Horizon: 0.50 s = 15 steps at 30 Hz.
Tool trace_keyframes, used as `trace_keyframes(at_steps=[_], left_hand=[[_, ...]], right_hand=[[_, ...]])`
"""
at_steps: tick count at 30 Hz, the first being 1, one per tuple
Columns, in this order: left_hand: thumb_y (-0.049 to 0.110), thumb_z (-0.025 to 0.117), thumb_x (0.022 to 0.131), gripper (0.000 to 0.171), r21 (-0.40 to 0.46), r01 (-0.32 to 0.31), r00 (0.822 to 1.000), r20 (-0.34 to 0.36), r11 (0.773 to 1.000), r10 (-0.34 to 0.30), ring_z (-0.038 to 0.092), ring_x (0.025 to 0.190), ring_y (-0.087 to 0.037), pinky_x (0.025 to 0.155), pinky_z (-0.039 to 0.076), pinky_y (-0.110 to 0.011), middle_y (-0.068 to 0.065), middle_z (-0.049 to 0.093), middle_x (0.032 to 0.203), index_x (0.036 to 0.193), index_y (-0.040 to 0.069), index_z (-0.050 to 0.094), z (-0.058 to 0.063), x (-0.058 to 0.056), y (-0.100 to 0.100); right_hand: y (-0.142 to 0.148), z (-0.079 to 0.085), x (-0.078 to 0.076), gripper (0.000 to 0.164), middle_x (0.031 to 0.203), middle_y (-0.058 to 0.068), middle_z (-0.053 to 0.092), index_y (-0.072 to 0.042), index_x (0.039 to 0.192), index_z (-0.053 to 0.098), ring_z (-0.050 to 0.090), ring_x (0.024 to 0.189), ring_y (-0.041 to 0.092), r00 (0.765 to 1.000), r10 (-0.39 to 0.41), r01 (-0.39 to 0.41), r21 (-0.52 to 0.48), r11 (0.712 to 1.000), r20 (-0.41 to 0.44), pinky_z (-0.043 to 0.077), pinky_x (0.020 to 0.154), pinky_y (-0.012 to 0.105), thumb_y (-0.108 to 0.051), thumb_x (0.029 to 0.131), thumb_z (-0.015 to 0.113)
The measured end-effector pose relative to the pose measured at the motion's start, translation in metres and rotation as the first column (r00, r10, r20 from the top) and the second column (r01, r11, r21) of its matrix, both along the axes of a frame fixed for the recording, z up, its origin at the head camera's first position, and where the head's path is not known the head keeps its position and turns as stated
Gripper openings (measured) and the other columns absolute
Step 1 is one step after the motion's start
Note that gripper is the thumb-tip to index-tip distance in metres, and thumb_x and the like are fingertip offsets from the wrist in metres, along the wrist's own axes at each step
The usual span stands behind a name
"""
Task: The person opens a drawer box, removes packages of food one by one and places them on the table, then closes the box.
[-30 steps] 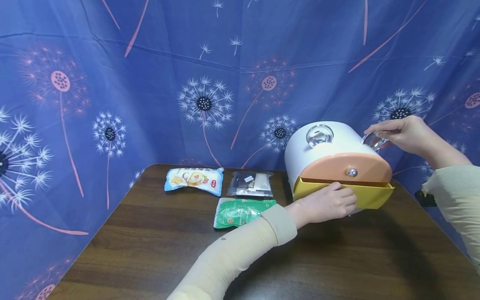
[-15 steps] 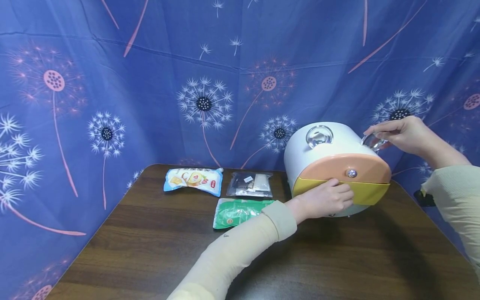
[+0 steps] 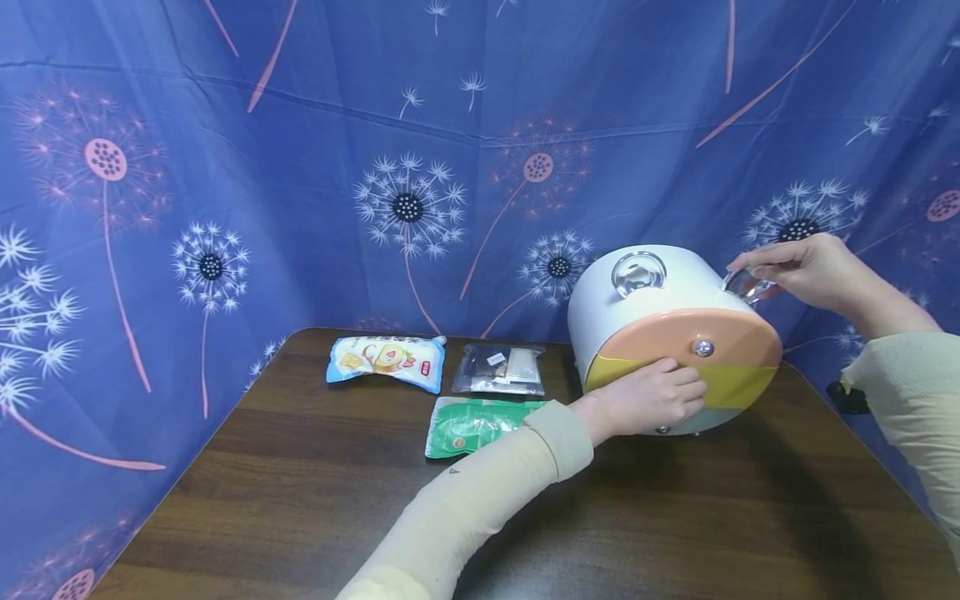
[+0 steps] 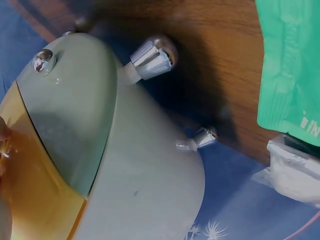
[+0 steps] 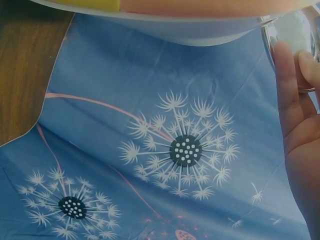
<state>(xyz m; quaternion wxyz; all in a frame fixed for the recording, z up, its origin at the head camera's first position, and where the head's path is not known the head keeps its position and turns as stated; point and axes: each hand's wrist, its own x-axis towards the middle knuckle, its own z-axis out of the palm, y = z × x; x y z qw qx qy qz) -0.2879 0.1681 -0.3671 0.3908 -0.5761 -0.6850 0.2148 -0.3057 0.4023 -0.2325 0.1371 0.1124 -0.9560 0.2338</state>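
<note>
A white drum-shaped drawer box [image 3: 600, 308] stands at the table's right, with a peach drawer front [image 3: 660, 333], a yellow drawer [image 3: 738, 385] and a grey-green lower front [image 4: 70, 115]. My left hand [image 3: 651, 400] is at the yellow drawer with curled fingers. In the left wrist view, its fingertips lie on either side of a small shiny knob [image 4: 5, 150]; most of the hand is out of that view. The yellow drawer sits flush with the front. My right hand [image 3: 813, 265] pinches the right one of two round silver ears [image 3: 742, 283] on top; the left ear [image 3: 639, 272] is untouched.
Left of the box lie a white-and-blue snack pouch [image 3: 387, 362], a clear packet with dark and pale contents [image 3: 500, 369] and a green pack [image 3: 472, 425], partly behind the left sleeve. A blue dandelion-print cloth [image 3: 315, 167] hangs behind the wooden table [image 3: 300, 500].
The yellow drawer, slightly pulled out a second ago, has gone in flush, with my left hand moving slightly inward along with it. My right hand stays on the silver ear.
</note>
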Motion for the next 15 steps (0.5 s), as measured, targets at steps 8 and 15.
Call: trace_keyframes(at_steps=[8,15], left_hand=[[0.008,0.025,0.101,0.042,0.02,0.015,1.0,-0.016,1.0,-0.015,0.044,0.118,-0.018,0.091,0.037,-0.028,0.001,0.052,0.128,0.128,0.019,0.055,-0.012,0.001,-0.005],[0.005,0.02,0.1,0.046,-0.056,0.075,0.996,-0.046,0.996,-0.078,0.046,0.118,-0.018,0.095,0.038,-0.027,0.001,0.053,0.128,0.13,0.018,0.053,-0.023,0.002,-0.011]], right_hand=[[0.001,-0.001,0.0,0.024,0.084,0.011,0.073,-0.007,0.114,0.067,0.066,0.06,0.007,1.0,-0.013,0.013,0.0,1.0,0.003,0.048,0.054,0.022,-0.011,0.095,0.054],[0.002,0.0,-0.001,0.024,0.081,0.006,0.073,-0.009,0.114,0.068,0.066,0.061,0.007,1.0,-0.022,0.022,0.006,1.0,0.004,0.048,0.054,0.022,-0.011,0.095,0.054]])
